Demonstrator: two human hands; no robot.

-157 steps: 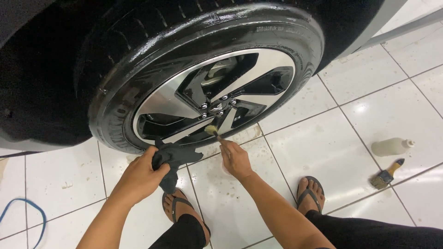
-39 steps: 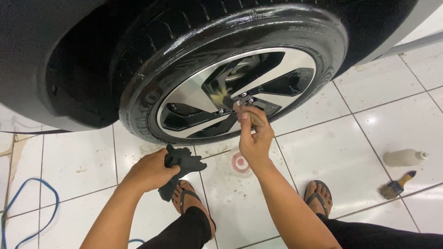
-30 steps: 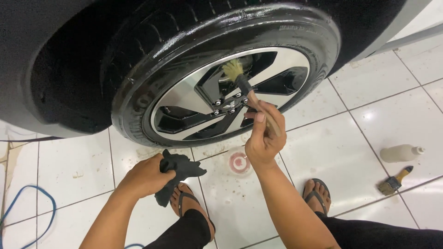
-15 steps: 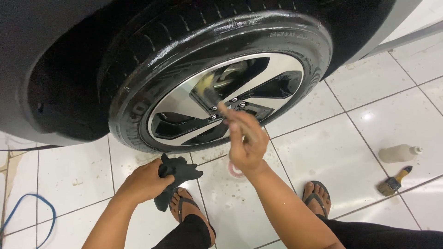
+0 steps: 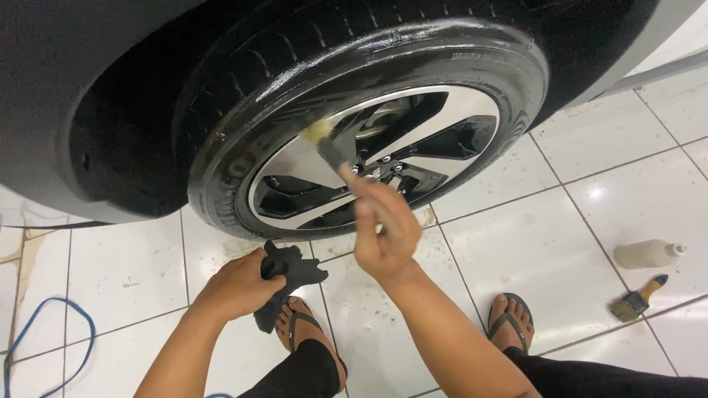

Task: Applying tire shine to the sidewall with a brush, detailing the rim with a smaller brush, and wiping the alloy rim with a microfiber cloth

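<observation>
My right hand (image 5: 385,237) is closed around the handle of a small detailing brush (image 5: 330,152), fingers wrapped near its lower end. The pale bristle tip sits at about ten o'clock on the alloy wheel (image 5: 383,151), against a silver spoke close to the rim edge. My left hand (image 5: 240,284) is clenched on a black cloth (image 5: 289,274), low at about seven o'clock from the wheel and just clear of the tyre (image 5: 243,140), above my sandalled foot.

Assessment: the brush looks light, with a stiff handle and soft, yielding bristles; grip belongs on the handle, well back from the ferrule. The tyre sidewall shines as if wet, so I judge the handle may be slippery. The cloth is limp and bunches easily.

On the white floor tiles (image 5: 516,243), at three o'clock, lie a pale bottle (image 5: 649,253) and a second, flat brush (image 5: 638,298). A blue hose (image 5: 44,324) curves at far left.
</observation>
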